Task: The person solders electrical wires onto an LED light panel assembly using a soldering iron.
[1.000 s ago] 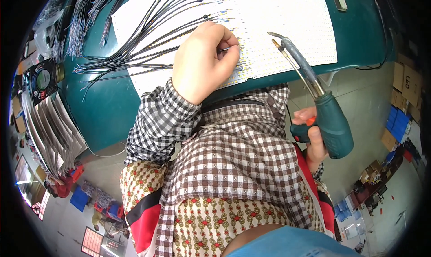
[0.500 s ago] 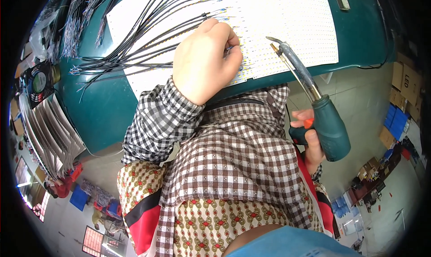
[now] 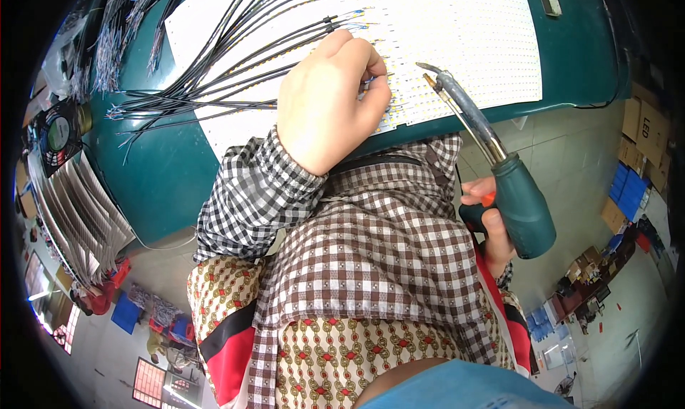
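My left hand [image 3: 325, 109] rests over the white board [image 3: 464, 31], thumb and fingertips pinched together near its front edge. Black cables [image 3: 246, 41] run in from the left, some passing beneath this hand; the pinch appears to close on one, though its tip is mostly hidden. Other cable ends, with thin bared coloured wires, lie on the board just beyond my fingers. My right hand [image 3: 496, 234] is wrapped round the grip of a dark green soldering gun [image 3: 524, 205] with a red trigger. Its bent metal tip hovers over the board, right of my left fingertips and apart from them.
The board lies on a green table [image 3: 153, 202]. Bundles of cables with frayed ends [image 3: 114, 59] hang at the far left, near a small black fan [image 3: 57, 134] and a stack of pale sheets [image 3: 75, 213]. Cardboard boxes [image 3: 646, 127] stand on the right.
The soldering gun's tip has shifted slightly left and down, towards my left fingers. My left hand has moved a touch to the right, still pinched.
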`<control>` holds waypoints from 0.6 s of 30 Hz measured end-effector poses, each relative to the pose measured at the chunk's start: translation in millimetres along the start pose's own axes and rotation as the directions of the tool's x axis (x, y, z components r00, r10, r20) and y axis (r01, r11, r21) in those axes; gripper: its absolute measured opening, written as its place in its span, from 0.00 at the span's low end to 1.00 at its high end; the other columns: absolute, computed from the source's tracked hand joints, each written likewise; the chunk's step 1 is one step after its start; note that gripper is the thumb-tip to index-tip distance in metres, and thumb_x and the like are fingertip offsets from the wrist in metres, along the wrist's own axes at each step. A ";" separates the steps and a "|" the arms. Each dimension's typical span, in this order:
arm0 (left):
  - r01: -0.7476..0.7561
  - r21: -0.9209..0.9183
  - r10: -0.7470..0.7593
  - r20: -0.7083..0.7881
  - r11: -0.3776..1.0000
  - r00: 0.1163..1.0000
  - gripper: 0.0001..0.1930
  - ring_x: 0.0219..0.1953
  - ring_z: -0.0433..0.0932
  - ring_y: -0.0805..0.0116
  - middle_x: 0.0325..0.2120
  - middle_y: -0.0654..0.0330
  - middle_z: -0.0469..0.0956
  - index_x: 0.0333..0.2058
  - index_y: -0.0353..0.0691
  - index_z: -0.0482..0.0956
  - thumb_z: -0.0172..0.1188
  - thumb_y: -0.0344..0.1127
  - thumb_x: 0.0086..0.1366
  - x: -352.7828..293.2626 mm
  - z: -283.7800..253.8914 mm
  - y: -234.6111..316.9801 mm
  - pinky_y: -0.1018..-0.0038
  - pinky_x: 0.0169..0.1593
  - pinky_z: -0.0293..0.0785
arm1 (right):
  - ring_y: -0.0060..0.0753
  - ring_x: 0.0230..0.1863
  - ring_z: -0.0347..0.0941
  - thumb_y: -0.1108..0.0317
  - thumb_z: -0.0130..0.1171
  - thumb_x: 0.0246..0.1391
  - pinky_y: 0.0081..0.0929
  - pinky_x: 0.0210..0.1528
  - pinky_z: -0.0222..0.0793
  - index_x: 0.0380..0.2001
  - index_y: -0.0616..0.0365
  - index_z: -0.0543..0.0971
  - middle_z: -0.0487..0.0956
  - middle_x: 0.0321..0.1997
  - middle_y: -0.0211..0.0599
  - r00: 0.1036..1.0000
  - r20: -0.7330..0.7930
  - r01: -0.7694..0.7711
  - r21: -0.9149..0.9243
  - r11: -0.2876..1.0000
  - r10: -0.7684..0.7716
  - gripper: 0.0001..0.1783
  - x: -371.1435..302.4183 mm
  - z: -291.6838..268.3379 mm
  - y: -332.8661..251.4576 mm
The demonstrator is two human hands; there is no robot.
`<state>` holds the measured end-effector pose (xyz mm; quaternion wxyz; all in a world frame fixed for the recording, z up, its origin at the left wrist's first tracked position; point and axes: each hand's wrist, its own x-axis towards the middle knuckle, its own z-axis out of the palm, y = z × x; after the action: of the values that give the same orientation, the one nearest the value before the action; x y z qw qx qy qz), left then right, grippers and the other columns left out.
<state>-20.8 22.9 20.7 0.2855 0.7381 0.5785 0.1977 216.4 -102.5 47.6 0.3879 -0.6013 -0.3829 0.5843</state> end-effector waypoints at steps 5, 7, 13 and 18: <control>-0.002 0.006 0.002 -0.002 1.000 1.000 0.03 0.25 0.75 0.70 0.24 0.63 0.73 0.28 0.39 0.78 0.63 0.29 0.54 -1.2 0.1 2.7 0.76 0.27 0.71 | 0.37 0.39 0.76 0.52 0.62 0.55 0.32 0.43 0.73 0.39 0.69 0.76 0.78 0.38 0.47 1.000 -0.010 0.026 0.042 0.999 -0.026 0.26 -3.2 -0.3 4.4; -0.004 0.021 0.004 -0.007 1.000 1.000 0.03 0.25 0.75 0.70 0.24 0.63 0.73 0.28 0.39 0.78 0.63 0.29 0.54 -1.7 0.0 2.7 0.75 0.27 0.71 | 0.38 0.40 0.76 0.54 0.62 0.55 0.33 0.43 0.73 0.38 0.70 0.75 0.77 0.36 0.46 1.000 0.018 -0.012 0.006 1.000 0.012 0.24 -4.1 -2.8 4.1; -0.006 0.021 0.006 -0.006 1.000 1.000 0.03 0.25 0.76 0.69 0.24 0.62 0.73 0.27 0.40 0.78 0.63 0.30 0.54 -1.0 0.7 2.3 0.74 0.27 0.71 | 0.38 0.39 0.75 0.57 0.61 0.56 0.35 0.45 0.73 0.38 0.69 0.75 0.77 0.35 0.44 0.999 0.030 0.011 -0.018 1.000 -0.011 0.22 -3.2 -2.4 3.9; -0.005 0.017 0.005 -0.005 1.000 1.000 0.03 0.25 0.76 0.68 0.24 0.62 0.73 0.27 0.40 0.78 0.63 0.30 0.54 -1.7 1.6 2.1 0.74 0.27 0.71 | 0.36 0.38 0.78 0.67 0.66 0.51 0.33 0.44 0.76 0.40 0.69 0.76 0.79 0.35 0.42 0.997 0.055 0.060 0.017 0.998 -0.061 0.18 -1.5 -7.5 13.6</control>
<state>-18.7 20.6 20.9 0.2772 0.7415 0.5789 0.1953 223.9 -109.5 35.9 0.3992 -0.5698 -0.4071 0.5918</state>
